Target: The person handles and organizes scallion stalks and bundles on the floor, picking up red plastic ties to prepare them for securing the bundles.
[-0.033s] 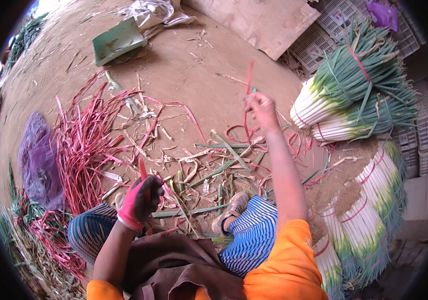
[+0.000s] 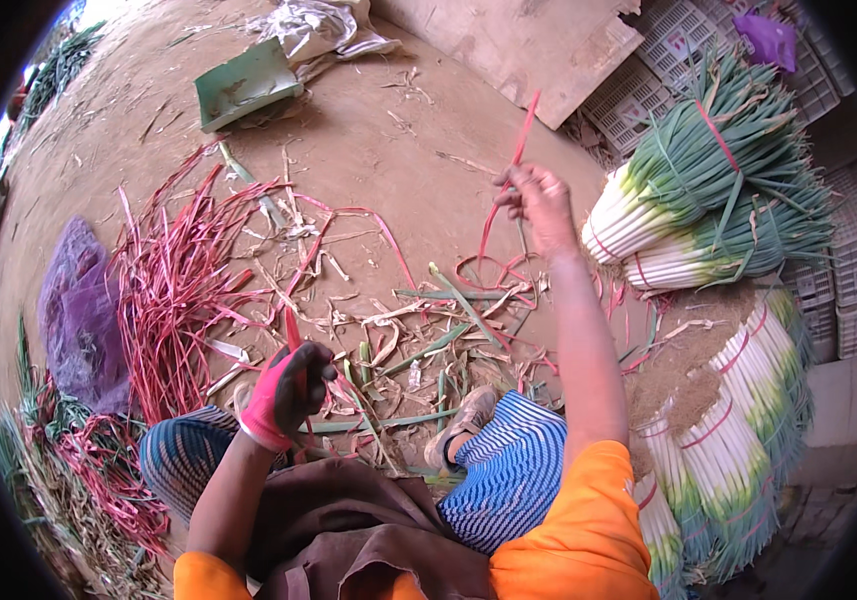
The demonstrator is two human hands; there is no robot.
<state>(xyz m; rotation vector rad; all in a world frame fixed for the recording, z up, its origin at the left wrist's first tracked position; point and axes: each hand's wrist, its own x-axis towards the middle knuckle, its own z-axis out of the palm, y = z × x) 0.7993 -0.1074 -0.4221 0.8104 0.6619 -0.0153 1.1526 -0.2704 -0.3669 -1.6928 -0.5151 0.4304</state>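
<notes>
My left hand (image 2: 293, 395), in a pink and black glove, is closed around a red plastic strip (image 2: 292, 328) that sticks up above the fist and shows again below it. My bare right hand (image 2: 538, 208) is raised farther forward and pinches another red plastic strip (image 2: 525, 128). That strip rises past the fingers and trails down toward the ground. To the left of my gloved hand lies a large tangled heap of red strips (image 2: 173, 300). Bundles of green onions (image 2: 668, 190), tied with red bands, lie to the right of my right hand.
More tied green onions (image 2: 733, 430) lie in a row at the right. Leaf scraps (image 2: 438, 340) litter the ground before my feet. A purple mesh bag (image 2: 83, 310) is at the left. A green scoop-like piece (image 2: 248, 85), a board (image 2: 518, 45) and plastic crates (image 2: 633, 100) stand farther off.
My right hand has shifted slightly right and away from me, its strip now slanting to the right. The left hand has risen a little, still gripping its strip.
</notes>
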